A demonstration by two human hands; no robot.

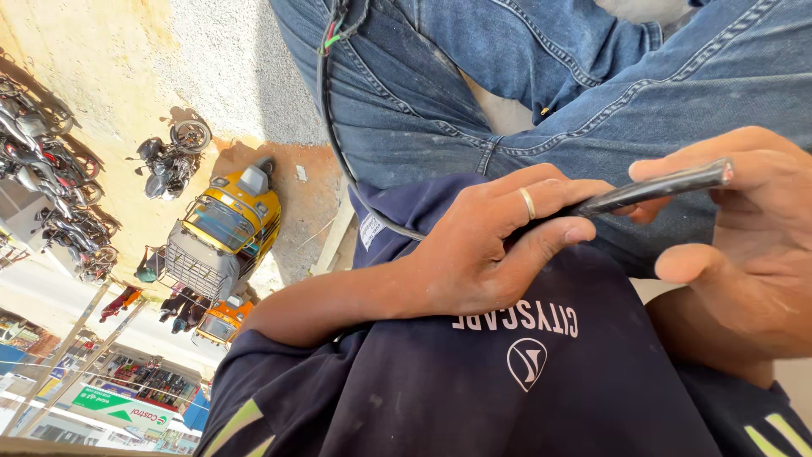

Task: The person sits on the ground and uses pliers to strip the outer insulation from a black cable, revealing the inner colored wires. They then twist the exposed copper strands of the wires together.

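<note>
your left hand (pixel 482 250) is closed around the black cable (pixel 655 188), thumb and ringed finger pinching it. its free end sticks out to the right, long axis nearly level and rising slightly. that tip lies against the loosely spread fingers of your right hand (pixel 753 245), with the thumb below and clear of it. the rest of the cable trails left, then far over your jeans (pixel 423 110).
</note>
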